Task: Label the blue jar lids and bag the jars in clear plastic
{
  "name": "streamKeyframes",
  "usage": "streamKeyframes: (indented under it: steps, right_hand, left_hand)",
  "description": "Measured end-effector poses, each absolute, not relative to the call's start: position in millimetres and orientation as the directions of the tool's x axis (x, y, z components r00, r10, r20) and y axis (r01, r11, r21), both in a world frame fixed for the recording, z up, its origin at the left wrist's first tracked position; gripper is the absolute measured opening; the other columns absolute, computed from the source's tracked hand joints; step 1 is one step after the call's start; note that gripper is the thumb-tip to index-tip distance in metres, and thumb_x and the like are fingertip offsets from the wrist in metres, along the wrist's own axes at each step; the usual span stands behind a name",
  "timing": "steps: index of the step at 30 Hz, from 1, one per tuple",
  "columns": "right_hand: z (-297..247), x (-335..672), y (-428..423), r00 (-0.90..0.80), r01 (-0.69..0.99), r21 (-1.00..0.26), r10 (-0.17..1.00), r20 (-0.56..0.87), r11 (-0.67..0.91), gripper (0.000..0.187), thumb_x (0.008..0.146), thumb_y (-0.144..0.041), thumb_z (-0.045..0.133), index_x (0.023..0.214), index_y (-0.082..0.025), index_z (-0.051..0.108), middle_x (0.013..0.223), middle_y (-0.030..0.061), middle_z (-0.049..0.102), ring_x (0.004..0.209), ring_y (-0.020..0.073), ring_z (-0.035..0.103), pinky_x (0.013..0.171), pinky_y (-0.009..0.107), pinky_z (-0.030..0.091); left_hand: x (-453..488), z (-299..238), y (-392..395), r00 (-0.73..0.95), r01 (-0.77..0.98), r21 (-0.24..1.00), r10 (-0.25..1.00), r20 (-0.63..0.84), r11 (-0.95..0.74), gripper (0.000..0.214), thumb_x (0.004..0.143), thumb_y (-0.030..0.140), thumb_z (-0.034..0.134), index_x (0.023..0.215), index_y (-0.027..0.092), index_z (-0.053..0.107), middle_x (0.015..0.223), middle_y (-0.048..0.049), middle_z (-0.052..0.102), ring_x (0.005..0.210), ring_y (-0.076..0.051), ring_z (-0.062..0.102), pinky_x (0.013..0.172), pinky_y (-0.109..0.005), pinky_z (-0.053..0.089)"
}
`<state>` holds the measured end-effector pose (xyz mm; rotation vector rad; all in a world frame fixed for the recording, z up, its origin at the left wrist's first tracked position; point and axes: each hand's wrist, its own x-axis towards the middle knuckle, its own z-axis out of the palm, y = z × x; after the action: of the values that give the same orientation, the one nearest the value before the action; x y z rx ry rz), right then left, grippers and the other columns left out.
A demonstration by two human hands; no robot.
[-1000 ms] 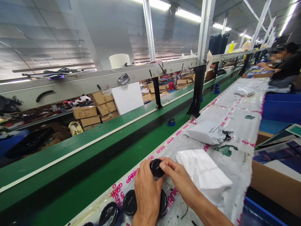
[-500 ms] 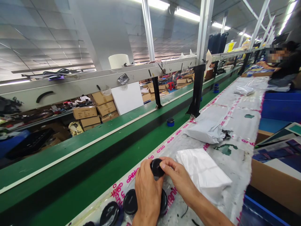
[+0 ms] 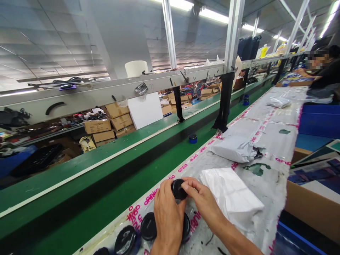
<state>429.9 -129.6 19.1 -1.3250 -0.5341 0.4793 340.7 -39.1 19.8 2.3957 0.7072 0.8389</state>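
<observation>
Both my hands grip one small round black cap [image 3: 178,189] above the taped bench [image 3: 276,141]. My left hand [image 3: 167,217] wraps it from the left and below. The fingers and thumb of my right hand [image 3: 203,202] pinch its right edge. Under my left hand, several more round black caps [image 3: 148,226] lie in a row along the bench's near end. A stack of white plastic bags [image 3: 231,194] lies just right of my right hand.
A green conveyor belt [image 3: 127,170] runs along the left of the bench, carrying a small blue jar [image 3: 193,138]. A grey poly bag [image 3: 235,148] lies further up the bench. An open cardboard box [image 3: 313,198] stands at right. Another person [image 3: 325,72] sits at far right.
My hands and the cap stay almost in the same spot; my right fingers shift slightly on the cap's edge. The view has drifted a little.
</observation>
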Motion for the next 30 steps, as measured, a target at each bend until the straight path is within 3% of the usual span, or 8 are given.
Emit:
streamKeyframes:
  steps: [5,10,22,30]
  right_hand:
    - [17.0,429.2,-128.9,0.793,-0.016,-0.988,0.604,0.081,0.153,0.03,0.083,-0.048,0.065,0.07,-0.021,0.067,0.12,0.0069,0.067,0.114,0.0285,0.059,0.097,0.036,0.042]
    - [13.6,429.5,-126.1,0.811,0.009,-0.991,0.578,0.088,0.137,0.021,0.078,-0.041,0.067,0.072,-0.021,0.067,0.116,0.0086,0.068,0.109,0.0298,0.061,0.086,0.037,0.048]
    - [14.4,424.0,-130.3,0.834,0.09,-0.992,0.538,0.124,0.089,0.023,0.082,-0.045,0.063,0.076,-0.023,0.063,0.117,0.0076,0.065,0.104,0.0282,0.06,0.076,0.034,0.047]
    - [13.1,423.7,-131.5,0.813,0.116,-0.984,0.556,0.174,0.138,0.028,0.085,-0.049,0.063,0.074,-0.023,0.062,0.118,0.0082,0.064,0.113,0.0279,0.057,0.089,0.035,0.047]
  left_hand:
    - [340.0,19.8,-40.5,0.678,0.305,0.614,0.619,0.398,-0.728,0.034,0.084,0.018,0.065,0.118,0.024,0.058,0.117,-0.007,0.067,0.109,-0.028,0.063,0.093,-0.044,0.048]
    - [341.0,20.3,-42.0,0.676,0.318,0.613,0.626,0.389,-0.724,0.038,0.081,0.017,0.07,0.116,0.025,0.058,0.116,-0.0047,0.067,0.108,-0.027,0.062,0.092,-0.042,0.047]
    - [340.9,15.7,-43.5,0.684,0.281,0.615,0.603,0.41,-0.737,0.038,0.083,0.016,0.068,0.118,0.025,0.058,0.118,-0.005,0.067,0.11,-0.028,0.061,0.093,-0.044,0.047]
    - [340.6,19.1,-44.0,0.686,0.304,0.586,0.599,0.413,-0.752,0.035,0.083,0.017,0.068,0.116,0.024,0.059,0.115,-0.0059,0.068,0.107,-0.029,0.063,0.091,-0.044,0.048]
